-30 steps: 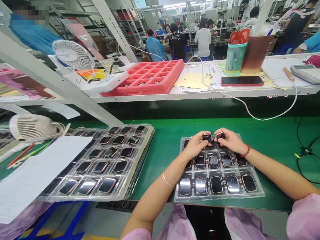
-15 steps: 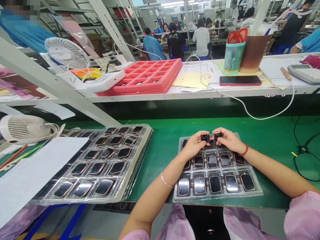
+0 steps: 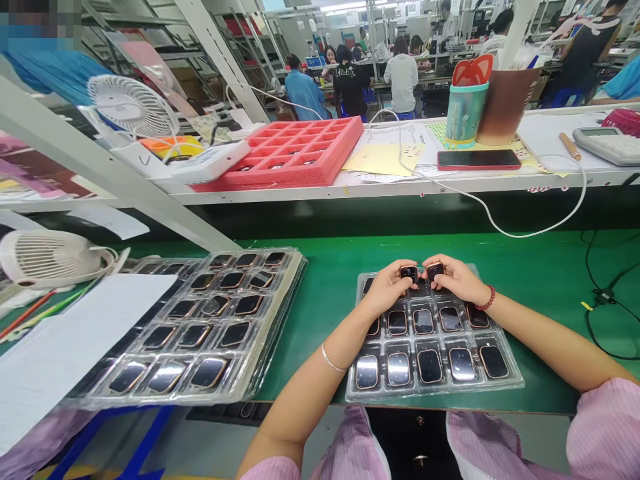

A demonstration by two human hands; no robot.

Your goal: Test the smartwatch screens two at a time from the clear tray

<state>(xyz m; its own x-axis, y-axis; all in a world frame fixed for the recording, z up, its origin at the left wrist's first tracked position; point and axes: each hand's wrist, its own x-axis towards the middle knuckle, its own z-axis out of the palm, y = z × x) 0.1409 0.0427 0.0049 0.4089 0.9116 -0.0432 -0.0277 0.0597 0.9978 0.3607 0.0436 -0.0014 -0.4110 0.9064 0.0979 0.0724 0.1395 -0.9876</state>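
Left hand (image 3: 387, 291): pinching a small square black watch face with a gold edge (image 3: 409, 273) at its fingertips
Right hand (image 3: 456, 280): pinching another black watch face (image 3: 435, 269), near the left one
Clear plastic tray (image 3: 410, 395): under both hands, on the green bench (image 3: 330, 293)

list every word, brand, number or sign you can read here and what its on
No word, brand or number reads clearly.
Black T-shirt: large pale letters, too blurred to quote.
White block at upper left: a V-shaped mark; letter or tick, unclear.
Printed sheet: print too small.
Brown cup: lettering too small.
Left-hand watch case: any screen marks too small.
Right-hand watch case: same.
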